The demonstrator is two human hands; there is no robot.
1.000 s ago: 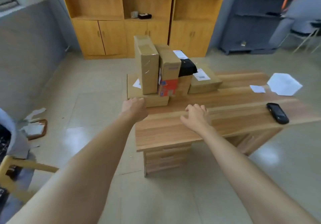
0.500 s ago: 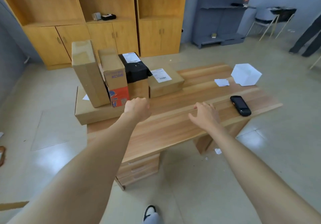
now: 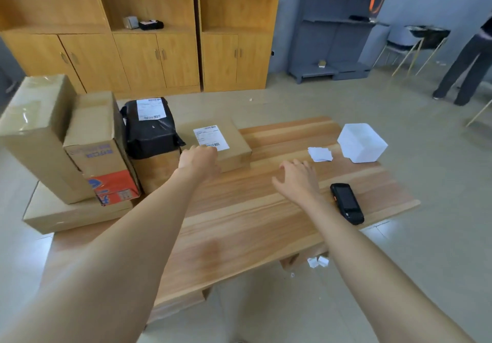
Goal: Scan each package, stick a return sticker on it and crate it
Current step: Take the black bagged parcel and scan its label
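Wooden table (image 3: 239, 225) stacked with packages far-left, left hand (image 3: 199, 160) reaching, grip unclear, at the flat labelled box (image 3: 234, 143), label-up for scanning, right hand (image 3: 298, 180) spread empty beside the scanner (image 3: 347, 203).

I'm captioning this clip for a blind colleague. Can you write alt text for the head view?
Two bare hands reach over a wooden desk: the left hand at a flat labelled box, the right hand open near a black scanner. More parcels are stacked at left.
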